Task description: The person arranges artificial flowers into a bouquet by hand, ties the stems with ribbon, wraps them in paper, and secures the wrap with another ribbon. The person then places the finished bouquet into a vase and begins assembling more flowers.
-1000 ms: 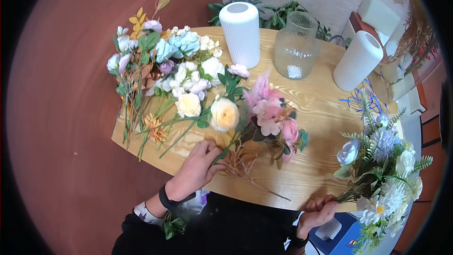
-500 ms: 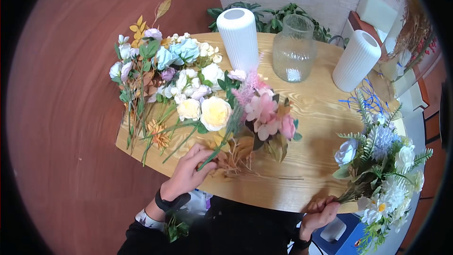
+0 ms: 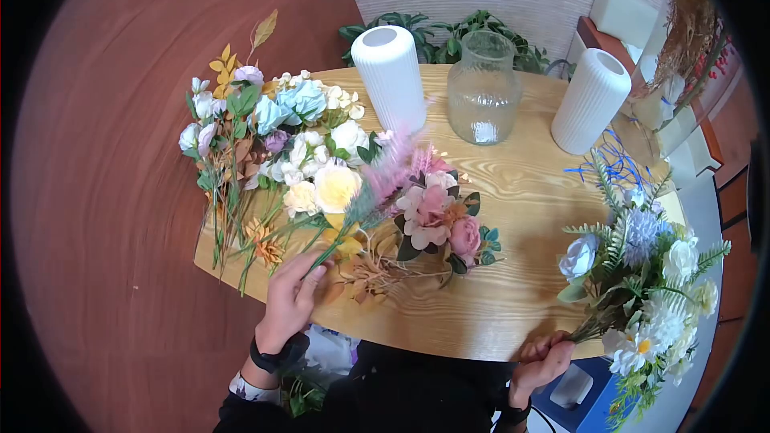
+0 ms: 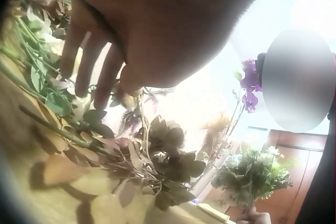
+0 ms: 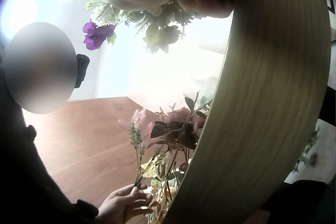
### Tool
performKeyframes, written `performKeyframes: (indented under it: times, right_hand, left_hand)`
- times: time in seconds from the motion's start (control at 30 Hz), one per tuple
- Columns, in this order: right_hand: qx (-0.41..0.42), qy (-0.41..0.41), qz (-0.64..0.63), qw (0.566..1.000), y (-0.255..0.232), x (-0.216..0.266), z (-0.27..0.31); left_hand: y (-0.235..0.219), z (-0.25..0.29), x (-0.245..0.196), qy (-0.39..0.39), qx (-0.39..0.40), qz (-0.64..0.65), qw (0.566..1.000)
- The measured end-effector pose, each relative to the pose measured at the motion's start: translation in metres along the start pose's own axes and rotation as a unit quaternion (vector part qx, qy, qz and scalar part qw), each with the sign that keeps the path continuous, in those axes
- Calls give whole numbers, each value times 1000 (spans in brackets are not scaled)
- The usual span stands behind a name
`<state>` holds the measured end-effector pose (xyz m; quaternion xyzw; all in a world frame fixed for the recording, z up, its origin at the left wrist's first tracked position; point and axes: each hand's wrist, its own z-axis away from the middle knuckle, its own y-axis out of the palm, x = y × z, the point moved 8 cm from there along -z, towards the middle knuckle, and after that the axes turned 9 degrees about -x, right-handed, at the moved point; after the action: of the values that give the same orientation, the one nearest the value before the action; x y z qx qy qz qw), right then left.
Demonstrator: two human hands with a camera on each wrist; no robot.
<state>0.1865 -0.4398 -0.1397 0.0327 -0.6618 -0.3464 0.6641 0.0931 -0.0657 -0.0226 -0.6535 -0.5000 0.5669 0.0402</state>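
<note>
My left hand (image 3: 290, 293) pinches the green stems of a pink feathery flower spray (image 3: 387, 172), blurred, its tip tilted up and right over the table. Just right of the spray lies a bunch of pink flowers (image 3: 429, 220) with dark leaves. Brown dried foliage (image 3: 377, 273) lies beside my left fingers. At the table's front right edge, my right hand (image 3: 545, 365) grips the gathered stems of a bouquet (image 3: 658, 273) of white and pale blue flowers with ferns. In the right wrist view the left hand (image 5: 126, 203) shows around the spray's stems.
Loose flowers, among them a cream rose (image 3: 337, 188) and a light blue bloom (image 3: 301, 102), cover the table's left side. Behind stand a white ribbed vase (image 3: 391, 80), a clear glass vase (image 3: 484, 96) and another white vase (image 3: 592, 102). Blue ribbon (image 3: 613, 162) lies at right.
My left hand has drawn back to the left with the pink feathery spray, which now stands apart from most of the pink bunch. The right hand keeps its grip on the bouquet. The head view has shifted slightly.
</note>
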Motion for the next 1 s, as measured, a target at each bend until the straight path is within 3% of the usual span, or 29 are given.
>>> performKeyframes:
  times: [0.03,0.1,0.2,0.27,0.33,0.4,0.5,0.67,0.77,0.87,0.9,0.93,1.0]
  right_hand:
    - [-1,-3,9,1000,1,1,1]
    - [2,-3,3,1000,1,-1,1]
    - [0,3,0,1000,2,-2,0]
    - [-4,7,4,1000,0,-1,0]
    - [10,-4,9,1000,3,2,0]
    - [10,-11,16,1000,3,4,1]
    - [1,-5,17,1000,2,2,0]
    - [16,-13,15,1000,3,2,1]
    - [11,-10,13,1000,2,1,0]
    - [24,-10,14,1000,2,2,-1]
    - [22,-12,15,1000,2,3,-1]
    - [19,-12,14,1000,2,3,0]
    - [9,-19,17,1000,3,5,1]
  left_hand:
    - [-1,2,0,-1,1,0,1000]
    - [1,7,15,-107,3,95,990]
    - [-3,11,26,-137,-32,183,973]
    - [-8,9,20,-122,-31,173,977]
    - [-23,10,19,-136,-95,171,971]
    - [-28,6,17,-149,-94,185,967]
    - [-41,2,24,-139,-162,202,956]
    - [-54,-5,23,-131,-149,299,933]
    - [-47,-17,9,-150,-72,454,875]
    - [-53,-21,21,-202,-124,353,905]
    - [-62,-21,26,-183,-172,281,926]
    - [-63,-21,27,-183,-168,284,926]
    - [-79,-19,35,-178,-238,243,923]
